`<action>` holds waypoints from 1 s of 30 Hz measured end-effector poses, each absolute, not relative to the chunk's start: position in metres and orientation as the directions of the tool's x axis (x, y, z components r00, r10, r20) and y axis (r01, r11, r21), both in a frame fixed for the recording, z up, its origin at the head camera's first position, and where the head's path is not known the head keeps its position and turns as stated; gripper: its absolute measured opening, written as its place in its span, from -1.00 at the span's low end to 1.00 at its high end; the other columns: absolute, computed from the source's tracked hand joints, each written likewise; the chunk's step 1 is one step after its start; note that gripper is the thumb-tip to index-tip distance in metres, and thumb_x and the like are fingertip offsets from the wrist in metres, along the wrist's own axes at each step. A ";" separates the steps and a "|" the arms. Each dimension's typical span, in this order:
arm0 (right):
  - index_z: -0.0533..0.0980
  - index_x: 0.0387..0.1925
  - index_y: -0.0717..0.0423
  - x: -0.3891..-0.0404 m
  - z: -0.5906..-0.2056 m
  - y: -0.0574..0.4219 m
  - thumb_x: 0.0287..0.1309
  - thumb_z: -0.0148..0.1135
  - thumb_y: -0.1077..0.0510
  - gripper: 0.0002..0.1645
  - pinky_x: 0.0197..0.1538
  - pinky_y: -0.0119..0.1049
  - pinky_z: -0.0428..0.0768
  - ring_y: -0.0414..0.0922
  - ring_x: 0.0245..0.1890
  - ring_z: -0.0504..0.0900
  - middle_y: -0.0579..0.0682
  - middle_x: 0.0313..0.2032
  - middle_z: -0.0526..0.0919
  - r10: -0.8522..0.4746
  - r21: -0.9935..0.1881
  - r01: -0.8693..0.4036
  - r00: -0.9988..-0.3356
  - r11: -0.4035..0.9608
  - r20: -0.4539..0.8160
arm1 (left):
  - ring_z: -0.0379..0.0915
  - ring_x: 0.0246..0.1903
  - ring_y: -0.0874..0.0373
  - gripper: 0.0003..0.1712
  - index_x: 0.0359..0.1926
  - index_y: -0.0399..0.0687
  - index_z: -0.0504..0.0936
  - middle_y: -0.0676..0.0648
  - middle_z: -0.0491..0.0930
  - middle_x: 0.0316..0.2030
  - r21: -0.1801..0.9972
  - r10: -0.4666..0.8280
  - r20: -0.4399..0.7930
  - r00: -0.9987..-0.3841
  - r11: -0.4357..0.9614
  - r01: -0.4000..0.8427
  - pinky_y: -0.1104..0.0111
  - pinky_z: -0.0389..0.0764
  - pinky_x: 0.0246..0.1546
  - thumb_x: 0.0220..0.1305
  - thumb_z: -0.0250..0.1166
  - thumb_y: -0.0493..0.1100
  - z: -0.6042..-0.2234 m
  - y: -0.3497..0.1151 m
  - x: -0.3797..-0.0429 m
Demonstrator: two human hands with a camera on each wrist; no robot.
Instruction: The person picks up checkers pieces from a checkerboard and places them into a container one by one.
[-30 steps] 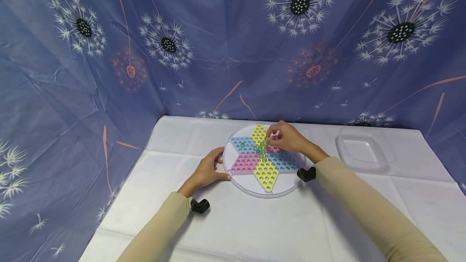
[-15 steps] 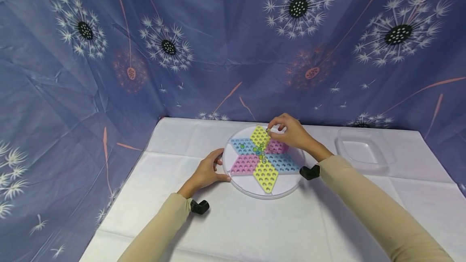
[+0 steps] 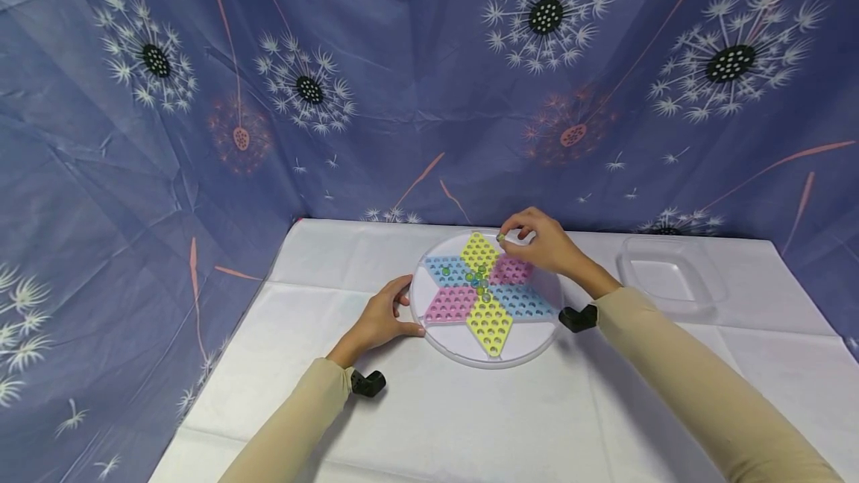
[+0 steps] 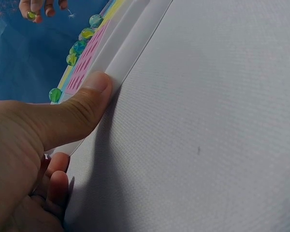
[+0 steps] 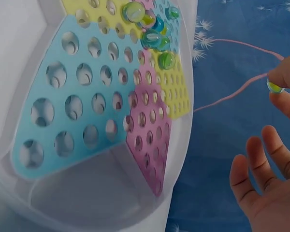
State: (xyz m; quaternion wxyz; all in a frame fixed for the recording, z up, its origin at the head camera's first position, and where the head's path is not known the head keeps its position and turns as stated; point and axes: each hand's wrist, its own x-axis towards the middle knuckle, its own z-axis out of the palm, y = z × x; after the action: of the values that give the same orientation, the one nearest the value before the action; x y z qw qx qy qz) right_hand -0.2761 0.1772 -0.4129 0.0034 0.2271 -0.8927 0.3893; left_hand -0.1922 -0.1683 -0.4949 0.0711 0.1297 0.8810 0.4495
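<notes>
A round white Chinese checkers board (image 3: 530,338) with a yellow, pink and blue star lies on the table. At its left rim my left hand (image 3: 381,314) holds the edge; in the left wrist view the thumb (image 4: 89,99) presses the rim's side. Above the board's back right part, my right hand (image 3: 542,246) pinches a yellow-green marble (image 5: 275,87) between thumb and forefinger, the other fingers loosely bent. Several green, yellow and blue marbles (image 5: 152,38) cluster around the star's centre. One green marble (image 3: 447,271) sits apart in the left blue section.
A clear plastic container (image 3: 664,282) stands on the white-covered table (image 3: 463,423), right of the board. Behind the table hangs a blue cloth (image 3: 416,95) with dandelion prints.
My right hand has risen from the board near its centre with the pinched marble, moving up and slightly right. The left hand keeps its place on the rim.
</notes>
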 end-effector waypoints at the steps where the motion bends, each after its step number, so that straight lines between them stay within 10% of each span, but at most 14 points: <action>1: 0.69 -0.10 -0.08 -0.276 -0.412 0.179 0.29 0.41 0.04 -0.82 -0.13 -0.05 0.54 0.05 -0.08 0.56 0.12 0.03 0.52 -0.399 -0.693 -0.405 -0.899 0.596 0.182 | 0.35 -0.21 0.11 0.25 0.55 -0.17 0.24 -0.08 0.52 0.00 0.810 0.293 -0.008 -0.956 0.562 0.166 0.31 0.41 -0.16 -0.14 0.73 -0.20 -0.495 -0.168 -0.192; 14: 0.67 -0.07 -0.03 -0.264 -0.405 0.228 0.32 0.37 0.00 -0.77 -0.06 -0.03 0.53 0.13 -0.04 0.54 0.04 0.08 0.50 -0.314 -0.686 -0.342 -0.934 0.643 0.172 | 0.33 -0.23 0.12 0.25 0.55 -0.16 0.25 -0.06 0.51 -0.03 0.813 0.299 -0.004 -0.954 0.557 0.171 0.33 0.40 -0.18 -0.15 0.74 -0.19 -0.497 -0.167 -0.192; 30: 0.65 0.03 0.08 -0.239 -0.408 0.319 0.34 0.37 -0.01 -0.66 -0.21 -0.48 0.49 0.06 -0.08 0.51 0.14 0.09 0.49 -0.189 -0.628 -0.288 -0.957 0.723 0.221 | 0.35 -0.22 0.09 0.25 0.55 -0.16 0.24 -0.08 0.52 -0.02 0.815 0.294 -0.003 -0.956 0.554 0.168 0.30 0.41 -0.17 -0.14 0.74 -0.19 -0.495 -0.168 -0.191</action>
State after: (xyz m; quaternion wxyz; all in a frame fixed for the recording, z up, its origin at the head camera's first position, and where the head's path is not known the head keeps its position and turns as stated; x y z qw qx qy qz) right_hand -0.2389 0.3191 -0.4080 0.0707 0.1289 -0.9255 0.3490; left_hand -0.1911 -0.1678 -0.4946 0.0694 0.1312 0.8788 0.4535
